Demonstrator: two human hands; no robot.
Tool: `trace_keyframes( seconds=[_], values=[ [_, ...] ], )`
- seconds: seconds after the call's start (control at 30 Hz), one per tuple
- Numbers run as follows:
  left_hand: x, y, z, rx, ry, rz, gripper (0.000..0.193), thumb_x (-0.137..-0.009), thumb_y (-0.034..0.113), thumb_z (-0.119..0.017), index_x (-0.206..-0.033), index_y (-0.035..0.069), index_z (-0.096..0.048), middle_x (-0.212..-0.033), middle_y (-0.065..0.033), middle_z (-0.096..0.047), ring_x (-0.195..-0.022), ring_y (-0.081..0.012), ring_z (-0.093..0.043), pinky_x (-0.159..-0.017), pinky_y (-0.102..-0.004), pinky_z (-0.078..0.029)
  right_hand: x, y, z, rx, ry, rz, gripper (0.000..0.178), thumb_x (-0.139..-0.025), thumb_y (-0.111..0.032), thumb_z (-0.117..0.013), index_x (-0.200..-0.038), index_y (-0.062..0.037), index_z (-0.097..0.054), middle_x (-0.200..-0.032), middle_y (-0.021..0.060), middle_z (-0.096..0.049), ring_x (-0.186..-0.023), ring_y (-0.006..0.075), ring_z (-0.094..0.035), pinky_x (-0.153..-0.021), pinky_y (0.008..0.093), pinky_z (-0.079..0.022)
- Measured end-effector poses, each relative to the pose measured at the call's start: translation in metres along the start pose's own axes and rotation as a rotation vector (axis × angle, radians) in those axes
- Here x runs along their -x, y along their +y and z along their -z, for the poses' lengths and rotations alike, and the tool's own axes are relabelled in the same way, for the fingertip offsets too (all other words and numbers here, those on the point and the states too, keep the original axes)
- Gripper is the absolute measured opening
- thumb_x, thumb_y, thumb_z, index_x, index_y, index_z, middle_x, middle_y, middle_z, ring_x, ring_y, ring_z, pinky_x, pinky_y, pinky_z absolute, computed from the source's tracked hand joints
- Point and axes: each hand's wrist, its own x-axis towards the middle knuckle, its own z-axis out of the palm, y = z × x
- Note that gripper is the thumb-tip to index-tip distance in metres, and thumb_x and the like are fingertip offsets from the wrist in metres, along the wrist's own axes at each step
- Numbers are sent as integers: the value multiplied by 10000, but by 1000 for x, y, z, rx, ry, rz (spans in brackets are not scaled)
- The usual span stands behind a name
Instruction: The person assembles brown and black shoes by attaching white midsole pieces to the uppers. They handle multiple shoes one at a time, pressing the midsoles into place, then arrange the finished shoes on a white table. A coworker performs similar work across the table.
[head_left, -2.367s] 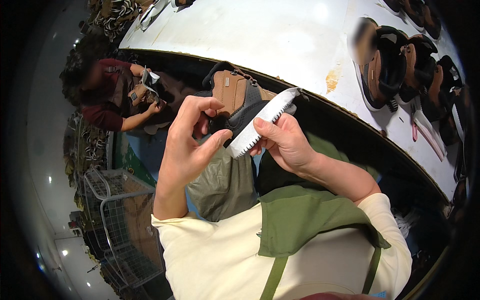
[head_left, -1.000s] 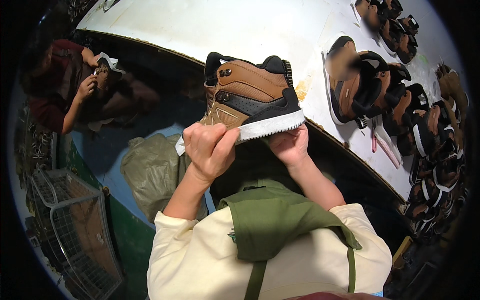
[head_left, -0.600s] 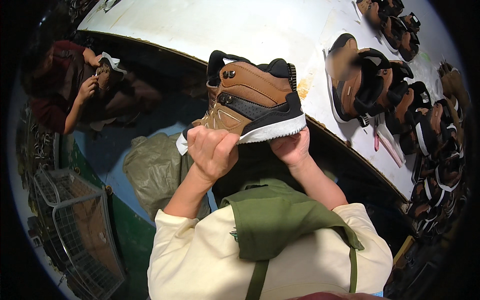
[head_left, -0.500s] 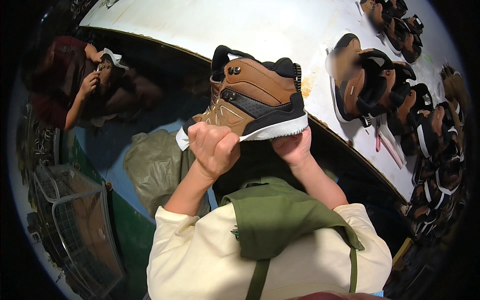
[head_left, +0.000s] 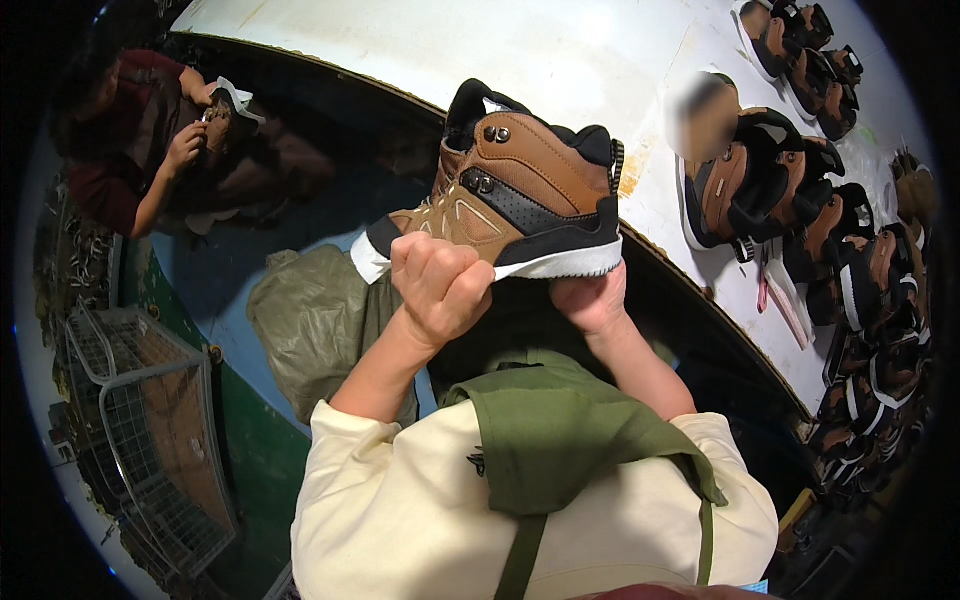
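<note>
A brown and black hiking boot (head_left: 535, 185) with a white sole is held up in front of me, its toe pointing left and its heel right. My left hand (head_left: 440, 285) is closed in a fist round the sole's edge near the forefoot. Under the heel, my right hand (head_left: 592, 298) supports the boot; its fingers are mostly hidden beneath the sole. The boot stands roughly upright, its collar open at the top with dark lining inside.
A white table (head_left: 400, 45) runs along the far side, its edge just behind the boot. Several similar boots (head_left: 780, 190) crowd its right part, near a pink pen-like item (head_left: 763, 290). At left, a co-worker (head_left: 150, 150) handles another boot; a wire cart (head_left: 160, 430) stands below.
The boot and both hands appear slightly to the right in the view, and the surroundings have shifted a little too. My grip looks the same.
</note>
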Motion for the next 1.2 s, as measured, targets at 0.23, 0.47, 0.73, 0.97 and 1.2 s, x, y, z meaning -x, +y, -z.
trace_keyframes(
  seconds=[0.23, 0.47, 0.73, 0.97, 1.2],
  values=[
    [3, -9, 6, -10, -18, -31, 217, -624, 0, -620, -788, 110, -530, -733, 13, -502, -648, -166, -495, -658, -317, -368, -11, -9, 61, 23, -448, -485, 384, -968, -415, -419, -1068, -103, -620, -884, 53, -656, -674, 181, -593, -511, 279, -487],
    [7, -10, 11, -1, -64, -106, 174, -604, 84, -622, -760, 120, -554, -763, 14, -517, -652, -154, -489, -655, -297, -367, -6, -27, 70, 973, -71, -147, 259, -991, -272, -452, -1027, -46, -574, -831, 86, -625, -633, 165, -592, -597, 278, -505],
    [9, -10, 20, 12, -106, -203, 156, -606, 108, -616, -756, 122, -575, -791, 11, -534, -659, -160, -490, -650, -296, -377, 17, -61, 9, 1254, -237, 640, 347, -1020, -272, -428, -1134, 24, -570, -1063, 97, -616, -982, 143, -575, -896, 283, -449],
    [20, -29, 30, 132, -28, 28, 355, -595, -32, -699, -801, 115, -450, -839, -42, -459, -728, -228, -468, -663, -338, -407, 20, -66, -31, 1338, -624, 471, 441, -877, -197, -618, -1272, -15, -547, -1249, 113, -557, -1175, 204, -521, -1019, 340, -385],
    [19, -35, 29, 329, 72, 401, 333, -632, -140, -608, -754, 83, -393, -796, -54, -411, -730, -196, -431, -672, -287, -385, 4, -52, -49, 1581, -871, 657, 403, -871, -214, -657, -1213, -13, -583, -1117, 112, -602, -1033, 186, -558, -920, 326, -434]
  ],
)
